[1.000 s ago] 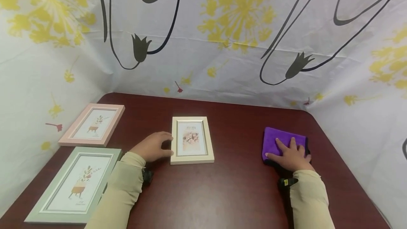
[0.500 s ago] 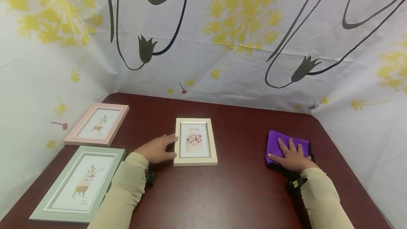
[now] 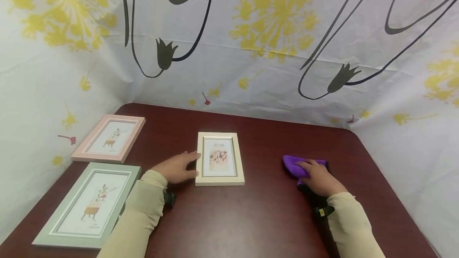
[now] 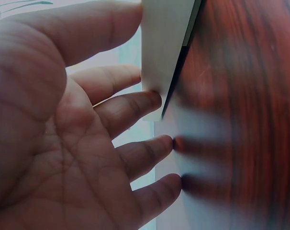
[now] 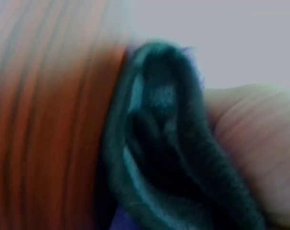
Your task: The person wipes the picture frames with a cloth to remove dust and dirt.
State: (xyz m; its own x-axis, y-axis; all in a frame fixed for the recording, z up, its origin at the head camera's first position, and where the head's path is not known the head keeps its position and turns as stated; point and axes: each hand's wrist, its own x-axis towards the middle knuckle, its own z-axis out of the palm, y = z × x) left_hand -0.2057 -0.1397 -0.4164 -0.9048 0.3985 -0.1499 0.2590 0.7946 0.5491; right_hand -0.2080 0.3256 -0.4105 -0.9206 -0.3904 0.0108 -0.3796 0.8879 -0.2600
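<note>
A cream picture frame (image 3: 219, 159) with a blossom print lies flat in the middle of the dark red table. My left hand (image 3: 175, 168) touches its left edge with the thumb and fingertips; in the left wrist view the fingers (image 4: 130, 110) are fairly straight, and the two lowest touch the tabletop. On the right side, my right hand (image 3: 320, 178) grips a purple cloth (image 3: 294, 164) with black edging, now bunched under the fingers. Its folded dark edge (image 5: 183, 129) fills the right wrist view, where most of that hand is out of sight.
At the left lie a pink picture frame (image 3: 109, 138) and a larger green picture frame (image 3: 87, 206), the green one close to my left forearm. A white patterned curtain (image 3: 215, 51) surrounds the table (image 3: 229, 218) at the back and sides.
My right hand has gone from lying spread on the flat cloth to bunching it, and has shifted left with it. The left hand and cream picture frame stay together.
</note>
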